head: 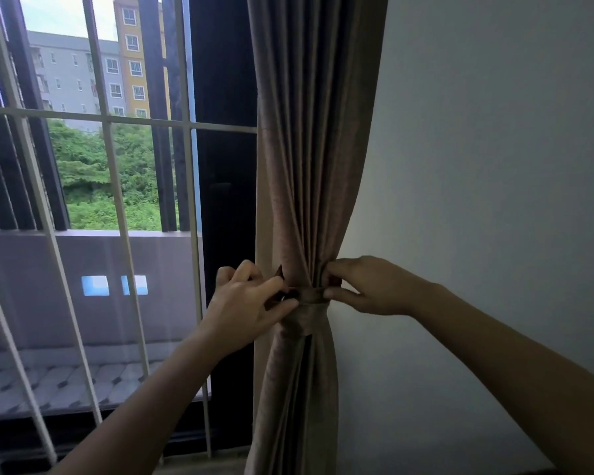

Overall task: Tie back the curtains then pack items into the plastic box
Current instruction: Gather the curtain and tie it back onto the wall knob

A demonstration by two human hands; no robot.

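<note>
Head view: our left hand (251, 303) and right hand (364, 286) pinch the tie (311, 295) ends, cinching the curtain (309, 166) so it stays bunched

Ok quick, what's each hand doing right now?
Left hand: closed, pinching the tie band around the curtain.
Right hand: closed, pinching the same band's other side.

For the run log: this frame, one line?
phase: tying back | left hand: pinches band | right hand: pinches band | curtain: gathered
</note>
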